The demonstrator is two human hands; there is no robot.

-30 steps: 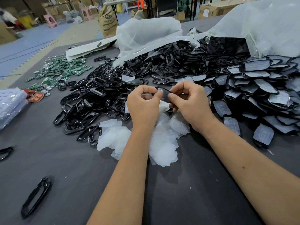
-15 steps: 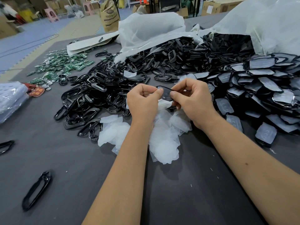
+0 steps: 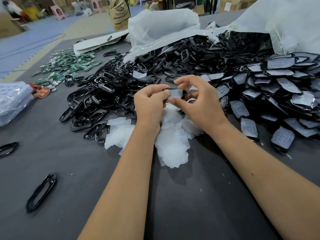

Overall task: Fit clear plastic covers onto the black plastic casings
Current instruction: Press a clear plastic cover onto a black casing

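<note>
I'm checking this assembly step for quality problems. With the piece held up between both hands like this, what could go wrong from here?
1. The clear cover may seat crooked on the black casing: the left hand holds only one end, and the right hand touches it mainly with the thumb.
2. A slipped grip would likely drop it onto the loose clear covers below, where it could get mixed up.
</note>
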